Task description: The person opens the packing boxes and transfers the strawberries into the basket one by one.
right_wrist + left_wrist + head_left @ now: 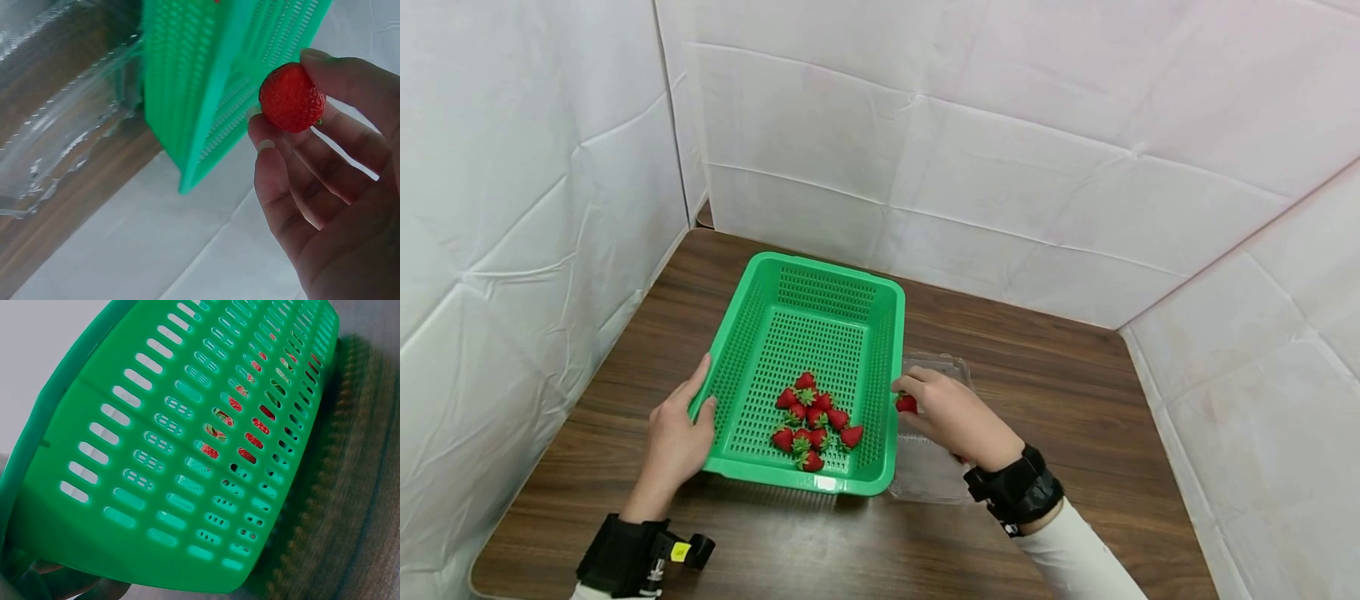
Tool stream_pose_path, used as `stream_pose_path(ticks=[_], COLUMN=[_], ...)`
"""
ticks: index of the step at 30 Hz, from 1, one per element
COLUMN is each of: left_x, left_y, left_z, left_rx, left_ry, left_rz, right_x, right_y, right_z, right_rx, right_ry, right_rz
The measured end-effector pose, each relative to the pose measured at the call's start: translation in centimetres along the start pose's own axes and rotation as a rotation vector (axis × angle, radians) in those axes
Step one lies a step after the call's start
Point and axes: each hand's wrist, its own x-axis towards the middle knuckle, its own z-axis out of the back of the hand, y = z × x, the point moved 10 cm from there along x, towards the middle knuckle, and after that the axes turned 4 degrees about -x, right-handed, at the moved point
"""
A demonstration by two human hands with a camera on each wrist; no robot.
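Note:
A green perforated plastic basket stands on the table with several strawberries grouped in its near half. At the basket's left rim, my left hand grips the edge with the thumb over the inner side; its fingers show at the bottom corner of the left wrist view. My right hand pinches one strawberry between thumb and fingertips, just beside the basket's right rim. Under that hand lies a clear plastic clamshell box, partly hidden; a bit of red shows by the right wrist.
White sheeting hangs as walls behind and on both sides of the brown wooden table. The clear box sits close against the basket's right side. Table surface extends to the right of the box and in front of the basket.

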Motion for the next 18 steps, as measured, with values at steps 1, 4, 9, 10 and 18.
stream_pose_path(ticks=[1, 4, 9, 10, 18], left_x=[0.0, 0.0, -0.1, -0.1, 0.0], left_y=[0.0, 0.0, 0.1, 0.1, 0.2], left_z=[0.0, 0.0, 0.0, 0.0, 0.0], left_rx=[-0.001, 0.000, -0.010, -0.013, -0.029], left_ry=[-0.003, -0.008, -0.006, -0.005, 0.002], left_rz=[0.000, 0.000, 0.001, 0.002, 0.015], right_x=[0.3, 1.1, 2.5, 2.7, 4.7], right_y=[0.3, 1.2, 2.4, 2.6, 4.1], right_z=[0.0, 0.1, -0.3, -0.5, -1.8], right_rx=[-0.005, -0.013, 0.004, 0.004, -0.040], right_ry=[0.004, 0.001, 0.044, 0.059, 0.131], right_rz=[0.006, 0.051, 0.091, 0.088, 0.128])
